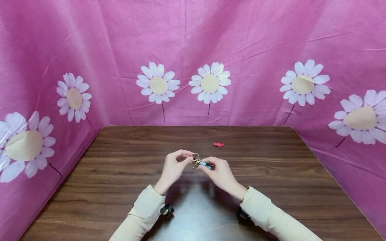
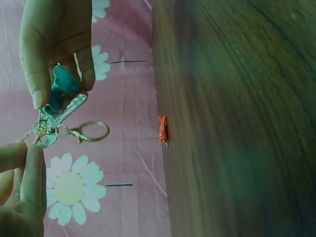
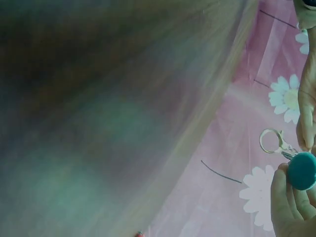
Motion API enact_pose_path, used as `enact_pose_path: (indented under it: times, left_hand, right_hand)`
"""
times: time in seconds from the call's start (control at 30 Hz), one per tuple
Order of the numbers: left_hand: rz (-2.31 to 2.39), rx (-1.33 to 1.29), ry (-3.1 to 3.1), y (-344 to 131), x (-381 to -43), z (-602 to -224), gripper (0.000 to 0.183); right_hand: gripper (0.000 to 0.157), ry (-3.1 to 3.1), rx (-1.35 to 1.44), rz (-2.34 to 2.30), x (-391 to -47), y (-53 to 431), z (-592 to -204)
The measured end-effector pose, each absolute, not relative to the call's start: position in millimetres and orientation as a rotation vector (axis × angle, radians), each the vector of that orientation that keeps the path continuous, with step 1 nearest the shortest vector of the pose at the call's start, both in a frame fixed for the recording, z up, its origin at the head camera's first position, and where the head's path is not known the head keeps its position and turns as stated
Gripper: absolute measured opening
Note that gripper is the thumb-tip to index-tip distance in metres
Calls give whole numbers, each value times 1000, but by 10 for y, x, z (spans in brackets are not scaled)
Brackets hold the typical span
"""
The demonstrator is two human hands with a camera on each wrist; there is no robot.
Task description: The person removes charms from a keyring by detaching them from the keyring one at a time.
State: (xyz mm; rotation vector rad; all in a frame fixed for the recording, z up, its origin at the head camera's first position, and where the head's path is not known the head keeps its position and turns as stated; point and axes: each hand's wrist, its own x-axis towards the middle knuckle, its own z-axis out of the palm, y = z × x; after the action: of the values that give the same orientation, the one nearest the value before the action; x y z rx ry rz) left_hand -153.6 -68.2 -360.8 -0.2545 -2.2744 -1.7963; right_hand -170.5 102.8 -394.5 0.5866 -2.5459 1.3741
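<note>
Over the table, both hands hold a bunch of gold key rings and chain with a blue-green charm (image 2: 64,85) on it. My left hand (image 1: 175,165) pinches a gold ring (image 1: 195,155) between thumb and fingertips. The charm end is in my right hand (image 1: 221,172), gripped between thumb and fingers. A silver key (image 2: 73,107) lies alongside the charm in the left wrist view. From the bunch hangs a gold clasp (image 2: 94,132) with a round loop. The right wrist view shows the charm's rounded end (image 3: 302,171), with the right fingers below it.
A small red figure-shaped charm (image 1: 218,144) lies on the brown wooden table (image 1: 135,144), beyond the hands. A pink cloth (image 1: 256,40) with white daisies stands around the table's back and sides. Dark wrist cameras (image 1: 167,210) sit at the cream sleeves.
</note>
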Motion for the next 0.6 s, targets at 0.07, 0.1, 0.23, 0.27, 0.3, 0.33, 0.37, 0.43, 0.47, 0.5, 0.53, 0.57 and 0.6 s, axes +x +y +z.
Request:
enact_pose_path:
  times: [0.07, 0.1, 0.23, 0.27, 0.3, 0.33, 0.37, 0.43, 0.47, 0.5, 0.53, 0.57, 0.6]
  left_hand:
    - [-1795, -248, -2267, -692, -1583, -3682, 14]
    - [-1799, -246, -2264, -698, -1606, -3721, 14]
    - [-1810, -238, -2259, -716, -1681, -3866, 14]
    - [-1808, -242, -2256, -720, -1686, -3880, 14]
    - [-1802, -246, -2255, -723, -1688, -3886, 13]
    - [-1796, -255, -2252, -726, -1689, -3890, 13]
    - [-1792, -268, -2250, -728, -1687, -3892, 13]
    - [-1785, -284, -2255, -731, -1685, -3892, 13]
    - [-1786, -292, -2258, -729, -1682, -3891, 13]
    - [-1790, -299, -2260, -725, -1678, -3890, 13]
    - [-1799, -302, -2263, -720, -1673, -3888, 13]
    - [-1809, -302, -2267, -712, -1668, -3886, 13]
    - [-1821, -303, -2268, -705, -1662, -3882, 13]
  right_hand:
    - [14, -2539, 589, 1329, -1705, 1040, -3912]
    - [14, -2534, 587, 1310, -1707, 1048, -3898]
    - [14, -2531, 563, 1285, -1715, 1085, -3861]
    - [13, -2535, 566, 1277, -1721, 1094, -3857]
    - [13, -2538, 578, 1271, -1727, 1102, -3856]
    - [12, -2543, 592, 1266, -1733, 1109, -3853]
    - [11, -2545, 613, 1259, -1738, 1116, -3852]
    - [10, -2551, 662, 1241, -1740, 1125, -3847]
    - [9, -2554, 685, 1230, -1739, 1130, -3848]
    - [10, -2556, 705, 1221, -1737, 1133, -3848]
    - [10, -2560, 719, 1214, -1733, 1135, -3844]
    - [11, -2563, 733, 1209, -1731, 1137, -3848]
    - [11, -2570, 739, 1208, -1729, 1137, -3850]
